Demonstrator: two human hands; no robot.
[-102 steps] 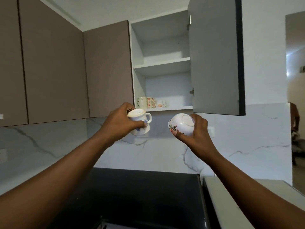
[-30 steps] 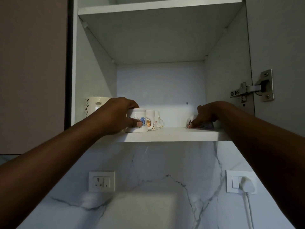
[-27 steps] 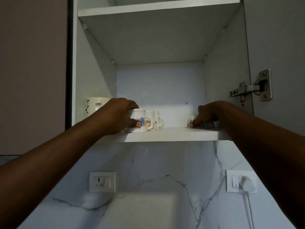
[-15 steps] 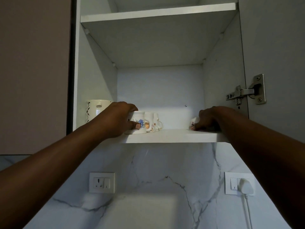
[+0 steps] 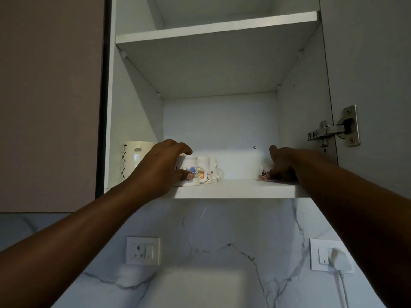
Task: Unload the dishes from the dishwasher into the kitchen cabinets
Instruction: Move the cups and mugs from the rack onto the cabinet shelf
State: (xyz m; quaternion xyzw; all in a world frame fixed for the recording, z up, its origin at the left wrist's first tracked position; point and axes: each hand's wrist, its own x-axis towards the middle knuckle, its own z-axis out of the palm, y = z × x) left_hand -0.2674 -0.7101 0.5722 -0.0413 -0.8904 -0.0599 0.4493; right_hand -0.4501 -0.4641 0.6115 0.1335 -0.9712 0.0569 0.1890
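Tall cream mug [image 5: 133, 158] far left on the lower shelf [image 5: 233, 188]. My left hand [image 5: 160, 170] wraps the blue-flowered mug [image 5: 190, 172], standing on the shelf, two more mugs [image 5: 210, 170] just beside it. Right hand [image 5: 282, 163] covers the floral bowl [image 5: 263, 173] near the cabinet's right wall; grip unclear.

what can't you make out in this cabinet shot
- Head view: the floral bowl is mostly covered by the right hand; its grip is unclear.
- The blue-flower mug is half hidden by the left hand.
- The top shelf surface is above eye line.
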